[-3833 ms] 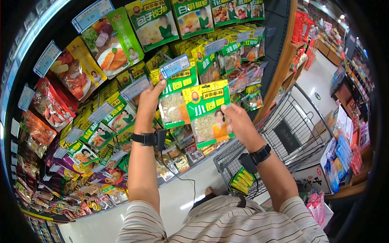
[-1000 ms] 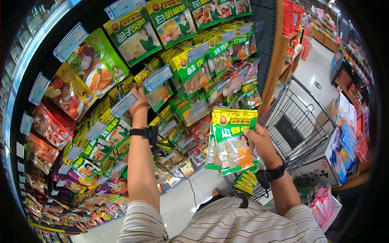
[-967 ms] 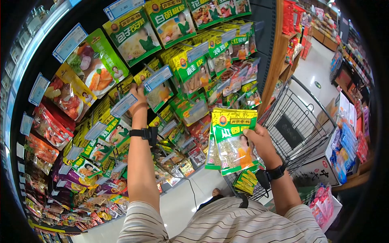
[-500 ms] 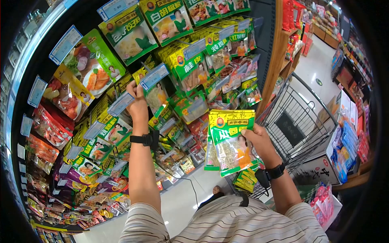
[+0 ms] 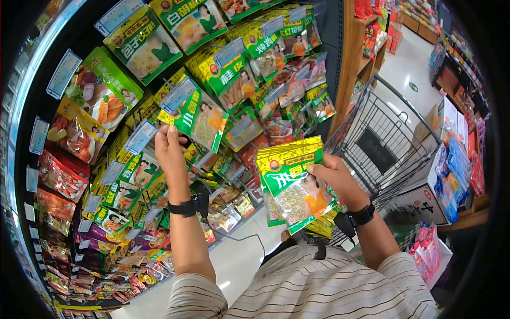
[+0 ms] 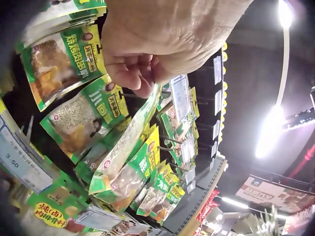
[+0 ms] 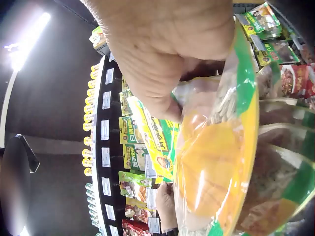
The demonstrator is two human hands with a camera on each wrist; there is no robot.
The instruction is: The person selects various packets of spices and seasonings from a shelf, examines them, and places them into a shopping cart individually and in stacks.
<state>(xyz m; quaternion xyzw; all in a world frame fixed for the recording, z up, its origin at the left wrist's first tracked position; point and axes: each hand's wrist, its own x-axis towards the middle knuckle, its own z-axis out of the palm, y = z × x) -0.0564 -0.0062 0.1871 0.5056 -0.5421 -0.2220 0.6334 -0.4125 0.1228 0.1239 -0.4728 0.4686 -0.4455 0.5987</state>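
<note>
In the head view my left hand [image 5: 171, 151] pinches the yellow top edge of a green-and-yellow fennel seed packet [image 5: 204, 123]. The packet tilts out to the right, just below a price tag on the hanging rack. The left wrist view shows this packet [image 6: 129, 140] edge-on, running down from the curled fingers of the left hand [image 6: 170, 34]. My right hand [image 5: 340, 179] grips a fanned bunch of fennel seed packets [image 5: 289, 196] by their side, thumb on the front one. Up close in the right wrist view, their clear bags [image 7: 211, 157] bulge below the right hand [image 7: 167, 44].
Hooks of cinnamon packets [image 5: 231, 82] and other spice bags fill the rack, with price tags [image 5: 141, 137] jutting forward. A shopping cart [image 5: 380, 141] stands to the right, with yellow-green packets [image 5: 321, 226] in it. Beyond it is a white carton [image 5: 419, 207].
Over the last second my left hand has drawn the fennel packet from behind the price tag and tilted it outward. The right hand keeps its bunch, now slightly left; the head view has shifted.
</note>
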